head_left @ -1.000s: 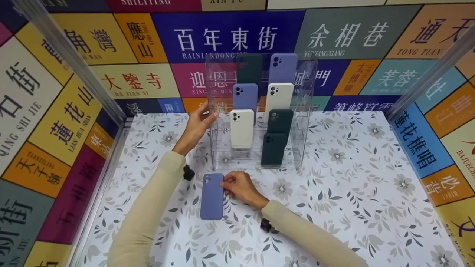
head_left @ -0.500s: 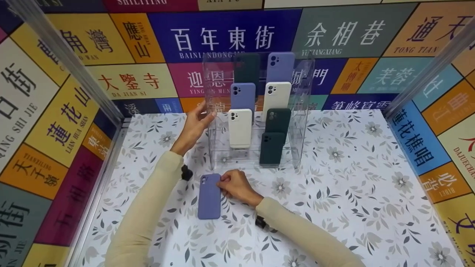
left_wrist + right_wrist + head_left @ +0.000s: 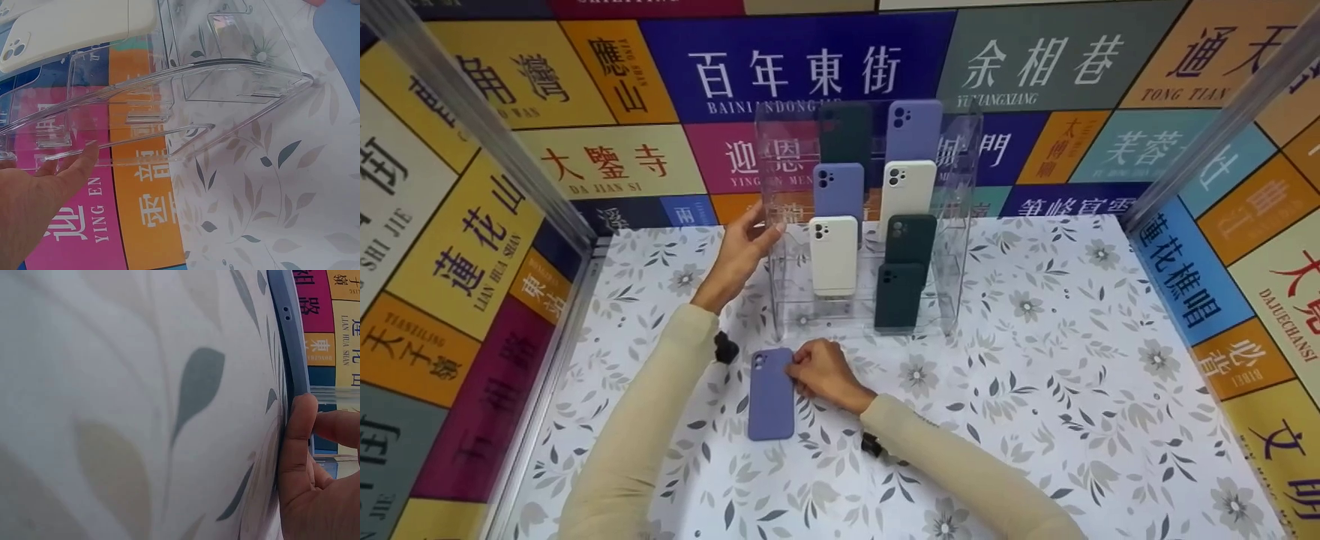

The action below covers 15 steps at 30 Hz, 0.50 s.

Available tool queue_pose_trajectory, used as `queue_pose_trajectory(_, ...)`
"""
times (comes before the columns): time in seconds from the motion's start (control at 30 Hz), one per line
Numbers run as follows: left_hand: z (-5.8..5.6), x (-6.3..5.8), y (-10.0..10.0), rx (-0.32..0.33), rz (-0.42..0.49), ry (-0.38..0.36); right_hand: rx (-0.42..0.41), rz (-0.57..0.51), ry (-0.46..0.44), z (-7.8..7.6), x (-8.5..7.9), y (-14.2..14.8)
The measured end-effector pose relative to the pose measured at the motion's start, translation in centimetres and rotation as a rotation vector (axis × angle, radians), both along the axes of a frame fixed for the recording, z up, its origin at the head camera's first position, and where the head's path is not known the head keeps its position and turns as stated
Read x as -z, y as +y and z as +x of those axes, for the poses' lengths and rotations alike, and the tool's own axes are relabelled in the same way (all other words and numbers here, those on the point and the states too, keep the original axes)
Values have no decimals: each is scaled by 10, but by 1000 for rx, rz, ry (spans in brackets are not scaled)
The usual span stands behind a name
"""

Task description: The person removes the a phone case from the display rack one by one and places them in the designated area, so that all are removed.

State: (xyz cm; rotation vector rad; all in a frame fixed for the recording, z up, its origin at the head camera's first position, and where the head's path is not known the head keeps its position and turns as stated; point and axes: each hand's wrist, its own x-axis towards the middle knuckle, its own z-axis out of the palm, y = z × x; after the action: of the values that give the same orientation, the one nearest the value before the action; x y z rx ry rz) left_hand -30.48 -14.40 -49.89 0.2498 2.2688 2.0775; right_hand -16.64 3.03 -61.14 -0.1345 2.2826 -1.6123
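A clear acrylic display stand [image 3: 952, 300] holds several phone cases. My left hand [image 3: 735, 255] is at its left side; in the left wrist view, the thumb and fingers [image 3: 84, 160] hold the edge of the clear side panel. In front of the stand, a purple phone case [image 3: 771, 397] lies on the table, camera cutout at its upper left. My right hand [image 3: 826, 375] pinches the upper right edge of this case. In the right wrist view, thumb and forefinger meet on the case's rim [image 3: 289, 337], close to the tabletop; the palm hides part of it.
In the stand's left column are a dark green case [image 3: 844, 135], a purple case [image 3: 838, 187] and a white case [image 3: 834, 255]. The right column has a purple case [image 3: 913, 131], a white case [image 3: 907, 187] and dark green cases [image 3: 897, 300]. Sign-printed walls [image 3: 802, 60] enclose the table.
The head view has shifted, so everything sits a little further left in it. Both hands keep their places on the stand and the purple case.
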Motion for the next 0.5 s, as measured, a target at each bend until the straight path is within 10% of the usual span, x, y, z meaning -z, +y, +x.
queue_pose_trajectory(0.5, 3, -1, 2, 0, 2, -16, -47, -59, 90, 2, -8, 32)
